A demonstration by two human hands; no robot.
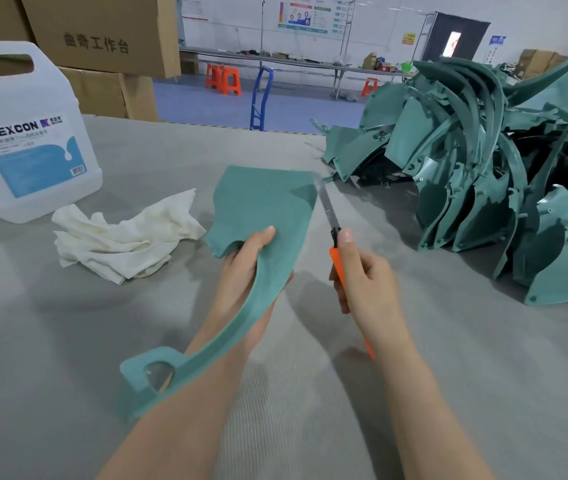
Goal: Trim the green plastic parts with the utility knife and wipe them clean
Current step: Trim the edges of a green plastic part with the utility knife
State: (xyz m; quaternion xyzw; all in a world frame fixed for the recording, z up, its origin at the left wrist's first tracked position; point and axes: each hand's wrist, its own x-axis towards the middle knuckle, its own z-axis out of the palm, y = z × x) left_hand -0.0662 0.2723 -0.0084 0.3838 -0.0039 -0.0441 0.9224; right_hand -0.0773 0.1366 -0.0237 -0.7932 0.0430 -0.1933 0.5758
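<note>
Gripping the part at frame centre, thumb on top, the left hand should hold it still while the right hand, curled round the knife, shaves its right edge away from that thumb, toward the table at lower right, short of the pile.

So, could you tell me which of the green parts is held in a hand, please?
The green part gripped by the left hand, beside the utility knife; the rest lie in the pile.
</note>
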